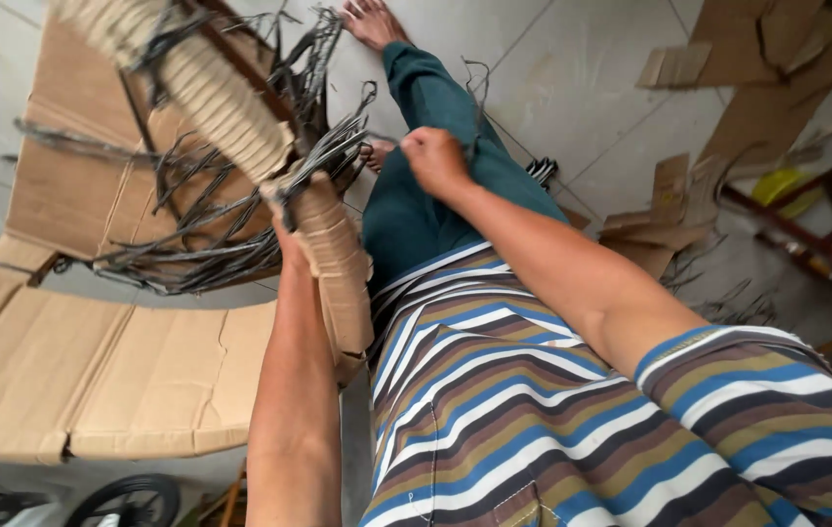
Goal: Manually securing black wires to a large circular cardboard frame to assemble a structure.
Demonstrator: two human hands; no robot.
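Note:
A woven tan wicker frame [206, 93] with many loose dark strands [211, 229] sticking out of it stands in front of me. My left hand [287, 237] reaches up behind a woven tan strip [338, 268] of that frame and grips it; the fingers are mostly hidden. Over my teal trouser leg [416, 210], my right hand [435, 161] is closed in a fist and pinches a thin dark strand [477, 83] that rises from it. My bare foot [372, 20] lies at the top.
Flattened cardboard sheets [94, 371] cover the tiled floor on the left. Torn cardboard pieces [674, 210] and loose dark strands lie at the right, near a wooden frame [806, 220] with a yellow thing on it. A black wheel [128, 500] shows at the bottom left.

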